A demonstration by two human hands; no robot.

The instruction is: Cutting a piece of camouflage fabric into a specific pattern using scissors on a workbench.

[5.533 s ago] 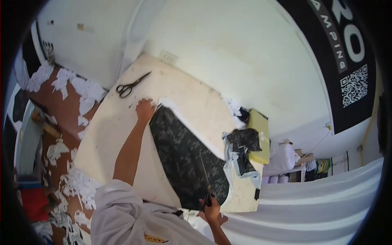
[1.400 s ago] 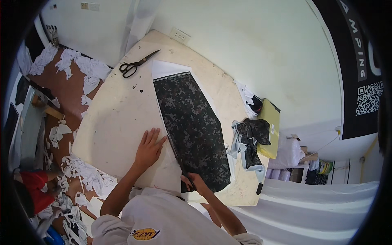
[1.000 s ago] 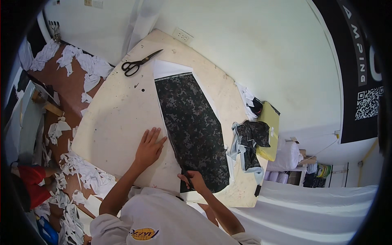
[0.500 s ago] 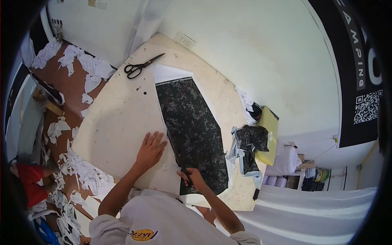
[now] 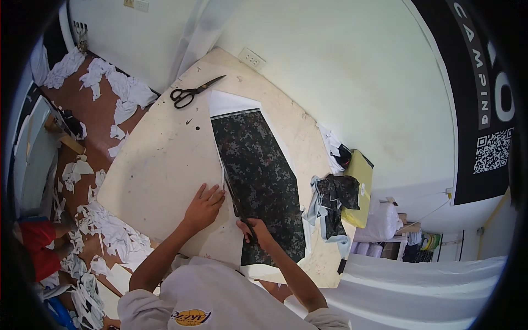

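A dark digital-camouflage fabric piece (image 5: 258, 165) with white margins lies spread over the pale worktable. In my right hand (image 5: 261, 234) is a pair of black scissors (image 5: 247, 230), with the fingers in its handles. Its blades point away from me along the fabric's left edge. How far the blades stand apart is hard to make out. My left hand (image 5: 203, 208) rests on the table just left of that edge, fingers stretched out beside a thin white strip. Whether its fingertips touch the strip I cannot tell.
A second pair of black scissors (image 5: 190, 96) lies near the table's far corner. Camouflage scraps (image 5: 333, 198) and a yellow-green package (image 5: 360, 184) sit at the right edge. White cloth scraps (image 5: 118, 234) litter the floor on the left, near a person in red shorts (image 5: 38, 247).
My right hand has moved a little away from me with the scissors, along the fabric's left edge. The left hand stays in nearly the same place. The whole view has shifted slightly.
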